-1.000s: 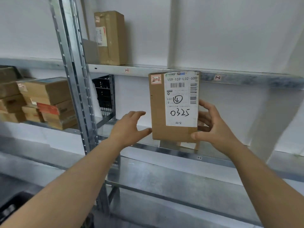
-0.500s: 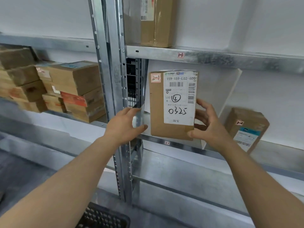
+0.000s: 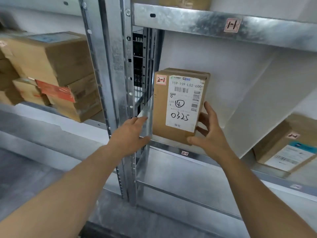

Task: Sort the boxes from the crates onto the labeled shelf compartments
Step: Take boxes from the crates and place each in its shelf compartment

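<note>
A brown cardboard box with a red-edged "2-1" sticker and a white shipping label stands upright at the left end of the middle shelf, above the shelf tag "2-1". My right hand grips its lower right edge, thumb on the front corner and fingers along the side. My left hand is open by the box's lower left corner, in front of the shelf's slanted metal brace; whether it touches the box is unclear.
A white divider panel closes this compartment on the right; beyond it leans another labelled box. The steel upright stands left, with stacked boxes on the neighbouring rack. Overhead runs the shelf tagged "1-1". A black crate shows behind.
The box has gone from being held in the air in front of the rack to standing in the 2-1 compartment. The view has closed in and shifted left. My left hand has slipped down to the brace.
</note>
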The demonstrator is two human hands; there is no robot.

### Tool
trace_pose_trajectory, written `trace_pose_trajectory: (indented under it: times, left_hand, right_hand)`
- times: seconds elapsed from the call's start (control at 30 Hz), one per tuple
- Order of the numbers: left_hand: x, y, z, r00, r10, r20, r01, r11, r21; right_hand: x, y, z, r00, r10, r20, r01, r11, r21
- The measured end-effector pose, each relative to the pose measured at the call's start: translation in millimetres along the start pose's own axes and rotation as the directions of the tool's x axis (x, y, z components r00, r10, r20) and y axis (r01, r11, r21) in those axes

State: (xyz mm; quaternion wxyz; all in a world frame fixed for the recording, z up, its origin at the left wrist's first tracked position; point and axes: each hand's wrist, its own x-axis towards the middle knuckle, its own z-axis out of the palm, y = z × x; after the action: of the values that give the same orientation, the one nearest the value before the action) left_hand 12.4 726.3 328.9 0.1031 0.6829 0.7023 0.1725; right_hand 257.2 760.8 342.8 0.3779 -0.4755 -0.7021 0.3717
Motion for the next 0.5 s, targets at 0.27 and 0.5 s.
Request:
trace_pose_trajectory:
  times: [0.27, 0.5]
  left_hand:
    - [69.3, -2.5, 35.7, 0.987, -0.106, 0.124, 0.157, 0.831, -0.533]
    - [105.1, -14.2, 73.1, 0.969, -0.212, 0.125, 0.243, 0.751, -0.614]
  right_hand:
    - [67.4, 62.2, 32.5, 0.997, 0.078, 0.021, -0.079, 0.996, 0.034]
    - [105.0, 105.7, 49.7, 0.983, 0.122, 0.14, -0.123, 0.992, -0.005]
